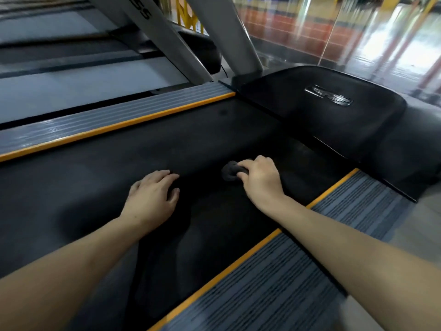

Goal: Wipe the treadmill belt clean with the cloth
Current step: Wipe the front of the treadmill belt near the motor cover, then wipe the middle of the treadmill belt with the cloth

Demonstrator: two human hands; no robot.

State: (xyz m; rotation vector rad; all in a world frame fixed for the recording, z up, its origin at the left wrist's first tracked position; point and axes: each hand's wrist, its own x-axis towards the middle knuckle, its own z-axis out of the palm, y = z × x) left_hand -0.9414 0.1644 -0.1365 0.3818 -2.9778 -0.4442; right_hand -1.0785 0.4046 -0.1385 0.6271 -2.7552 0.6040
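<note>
Reaching forward, the right hand curls its fingers round a bunched dark cloth on the treadmill belt; the left hand presses flat, fingers together.

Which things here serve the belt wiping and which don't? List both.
In the job: treadmill belt; dark cloth, gripped by right hand; left hand, resting on the belt.
Not in the job: ribbed side rails; motor cover; grey uprights.

place: gym floor
evidence: treadmill belt with ribbed grey side rails, orange edging
more: second treadmill alongside, grey uprights
surround: glass wall, glossy floor beyond
</note>
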